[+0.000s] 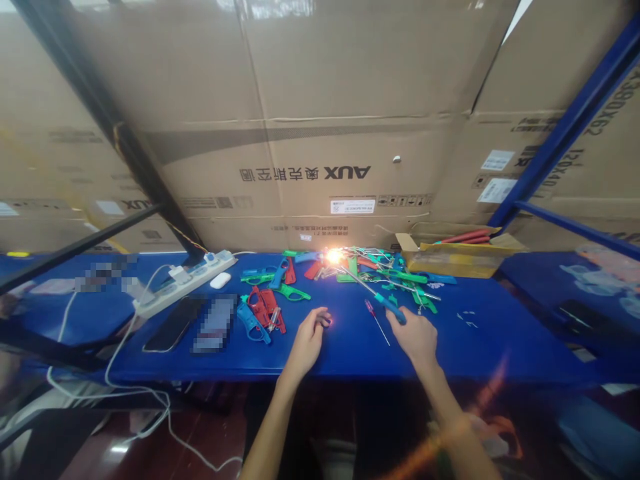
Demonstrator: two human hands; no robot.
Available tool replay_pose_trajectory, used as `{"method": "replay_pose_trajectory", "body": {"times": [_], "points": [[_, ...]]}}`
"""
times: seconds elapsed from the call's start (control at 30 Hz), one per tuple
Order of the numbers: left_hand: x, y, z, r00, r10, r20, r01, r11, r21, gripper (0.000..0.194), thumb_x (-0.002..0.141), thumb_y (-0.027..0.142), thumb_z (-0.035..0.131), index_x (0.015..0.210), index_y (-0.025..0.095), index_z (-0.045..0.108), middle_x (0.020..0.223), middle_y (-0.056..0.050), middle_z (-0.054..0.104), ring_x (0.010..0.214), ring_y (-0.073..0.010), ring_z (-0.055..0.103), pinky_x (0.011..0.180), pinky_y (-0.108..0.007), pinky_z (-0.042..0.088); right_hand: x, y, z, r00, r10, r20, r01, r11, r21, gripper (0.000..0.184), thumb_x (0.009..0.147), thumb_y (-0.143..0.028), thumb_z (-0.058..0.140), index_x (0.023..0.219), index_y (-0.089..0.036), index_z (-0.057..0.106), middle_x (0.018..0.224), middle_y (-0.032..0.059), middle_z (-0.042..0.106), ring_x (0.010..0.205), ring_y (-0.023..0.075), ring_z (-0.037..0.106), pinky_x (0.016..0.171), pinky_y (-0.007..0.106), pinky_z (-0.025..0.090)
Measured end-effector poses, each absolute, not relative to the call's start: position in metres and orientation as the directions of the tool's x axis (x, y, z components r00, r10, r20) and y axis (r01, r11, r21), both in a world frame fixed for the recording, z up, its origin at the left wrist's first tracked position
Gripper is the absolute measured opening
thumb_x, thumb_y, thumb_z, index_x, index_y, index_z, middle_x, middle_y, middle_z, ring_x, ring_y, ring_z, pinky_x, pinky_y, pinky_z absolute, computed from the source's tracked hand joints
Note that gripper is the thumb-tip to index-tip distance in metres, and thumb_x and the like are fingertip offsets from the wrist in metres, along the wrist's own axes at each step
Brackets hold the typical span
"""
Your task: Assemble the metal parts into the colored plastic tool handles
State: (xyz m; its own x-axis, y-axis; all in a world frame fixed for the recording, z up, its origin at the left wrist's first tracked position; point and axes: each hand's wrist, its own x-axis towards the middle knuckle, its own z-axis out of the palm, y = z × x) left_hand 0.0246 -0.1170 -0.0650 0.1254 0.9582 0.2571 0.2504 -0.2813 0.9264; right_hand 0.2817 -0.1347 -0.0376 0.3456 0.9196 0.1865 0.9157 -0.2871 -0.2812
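My right hand (pixel 416 337) grips a screwdriver (pixel 373 293) by its blue handle; the long shaft slants up-left to a bright glare at its tip. My left hand (pixel 309 337) rests on the blue table (pixel 350 353) with fingers curled and pinched on something small I cannot make out. A small red-handled screwdriver (pixel 376 320) lies on the table between my hands. Behind the hands a heap of green, blue and red plastic tools (pixel 380 270) is spread out. More red and blue plastic tools (pixel 263 310) lie to the left of my left hand.
A white power strip (pixel 185 280) with plugs and cables, a white mouse (pixel 220 280) and two phones (pixel 175 323) lie at the left. An open cardboard box (pixel 455 257) stands at the back right. Large cardboard cartons (pixel 320 133) wall off the back. Blue rack posts (pixel 565 127) rise at the right.
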Motion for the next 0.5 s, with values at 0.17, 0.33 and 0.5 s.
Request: {"method": "replay_pose_trajectory", "body": {"times": [0.17, 0.33, 0.5], "points": [[0.0237, -0.1167, -0.0651, 0.130, 0.962, 0.239, 0.274, -0.267, 0.924, 0.030, 0.095, 0.026, 0.042, 0.118, 0.018, 0.059, 0.105, -0.008, 0.071, 0.089, -0.0180, 0.066, 0.092, -0.037, 0.051, 0.2792, -0.1360, -0.0343, 0.378, 0.910, 0.171, 0.899, -0.317, -0.303, 0.036, 0.096, -0.049, 0.052, 0.087, -0.022, 0.074, 0.069, 0.0066, 0.070, 0.061, 0.0183, 0.061, 0.056, 0.027, 0.021], [0.0225, -0.1180, -0.0628, 0.175, 0.963, 0.203, 0.309, -0.250, 0.918, 0.031, 0.099, 0.033, 0.042, 0.120, 0.019, 0.060, 0.109, -0.009, 0.071, 0.094, -0.0203, 0.067, 0.093, -0.038, 0.051, 0.2802, -0.1351, -0.0364, 0.370, 0.913, 0.175, 0.900, -0.305, -0.311, 0.033, 0.095, -0.047, 0.054, 0.084, -0.021, 0.072, 0.068, 0.0057, 0.070, 0.060, 0.0173, 0.059, 0.056, 0.026, 0.019], [0.0222, -0.1189, -0.0613, 0.188, 0.968, 0.166, 0.315, -0.220, 0.923, 0.033, 0.100, 0.038, 0.043, 0.122, 0.020, 0.059, 0.112, -0.008, 0.070, 0.098, -0.0213, 0.067, 0.095, -0.038, 0.050, 0.2823, -0.1341, -0.0410, 0.349, 0.916, 0.199, 0.910, -0.281, -0.303, 0.026, 0.094, -0.039, 0.057, 0.086, -0.020, 0.073, 0.064, 0.0040, 0.067, 0.057, 0.0152, 0.054, 0.057, 0.027, 0.018]]}}
